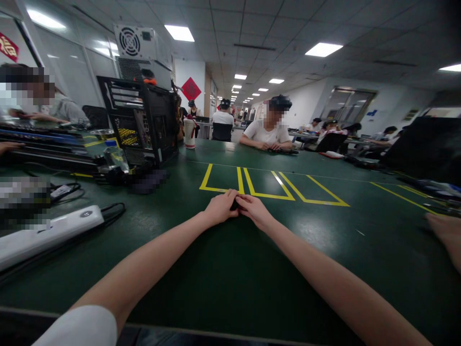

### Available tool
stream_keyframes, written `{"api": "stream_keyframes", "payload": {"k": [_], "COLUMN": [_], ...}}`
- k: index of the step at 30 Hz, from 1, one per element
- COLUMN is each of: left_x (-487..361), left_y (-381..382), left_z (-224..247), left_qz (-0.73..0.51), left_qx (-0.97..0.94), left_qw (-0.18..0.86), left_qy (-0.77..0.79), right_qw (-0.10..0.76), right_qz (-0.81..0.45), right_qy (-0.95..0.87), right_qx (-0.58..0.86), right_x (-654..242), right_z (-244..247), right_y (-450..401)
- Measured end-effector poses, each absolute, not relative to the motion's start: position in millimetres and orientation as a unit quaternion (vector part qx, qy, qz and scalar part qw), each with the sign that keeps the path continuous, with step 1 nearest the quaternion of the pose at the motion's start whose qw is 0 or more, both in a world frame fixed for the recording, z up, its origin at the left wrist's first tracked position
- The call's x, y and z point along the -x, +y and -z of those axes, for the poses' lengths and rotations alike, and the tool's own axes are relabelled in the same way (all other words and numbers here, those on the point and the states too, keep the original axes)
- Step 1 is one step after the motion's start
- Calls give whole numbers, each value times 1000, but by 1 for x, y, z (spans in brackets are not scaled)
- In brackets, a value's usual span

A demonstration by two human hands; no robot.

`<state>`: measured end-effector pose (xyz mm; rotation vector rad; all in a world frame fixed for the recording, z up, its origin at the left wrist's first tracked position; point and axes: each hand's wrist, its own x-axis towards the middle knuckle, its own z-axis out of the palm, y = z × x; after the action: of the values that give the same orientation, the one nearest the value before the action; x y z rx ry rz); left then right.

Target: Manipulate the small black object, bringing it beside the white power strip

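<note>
My left hand [220,207] and my right hand [254,210] meet over the green table [230,269], fingertips touching. Both sets of fingers are closed around a small dark spot, which may be a little black object or only shadow; the fingers hide most of it. Just beyond the hands, yellow tape [266,195] marks out several open-sided boxes on the tabletop.
To the left are a white power strip [54,235], a clear bottle [115,156] and an open black computer case [144,115] with power supplies [142,45] on top. A white cup [189,133] stands behind. Another person's hand [446,235] rests at right; a person [268,127] sits opposite.
</note>
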<state>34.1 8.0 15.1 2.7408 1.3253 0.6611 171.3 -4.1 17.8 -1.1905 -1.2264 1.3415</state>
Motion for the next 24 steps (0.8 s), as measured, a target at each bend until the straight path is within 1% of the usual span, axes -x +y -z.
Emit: {"api": "stream_keyframes", "payload": {"k": [4,8,11,15,24], "left_x": [-27,-13,-5,-4,-7], "left_y": [-1,-7,-6,-5,-9], "left_z": [-14,-17,-17,-13,-12], "left_qz": [-264,-289,-302,-333,-363], "left_qx": [-888,-908,-911,-895,-879], "left_qw": [44,93,115,127,115], "left_qy": [373,288,255,267,285], "right_qw": [491,500,502,499,491], "right_qz": [-555,-515,-486,-475,-478], "right_qy": [-485,-539,-573,-591,-602], "right_qx": [466,442,429,419,410], "right_x": [-173,-176,-177,-178,-180], "right_z": [-20,-13,-7,-6,-3], "right_y": [-19,-29,-32,-34,-33]}}
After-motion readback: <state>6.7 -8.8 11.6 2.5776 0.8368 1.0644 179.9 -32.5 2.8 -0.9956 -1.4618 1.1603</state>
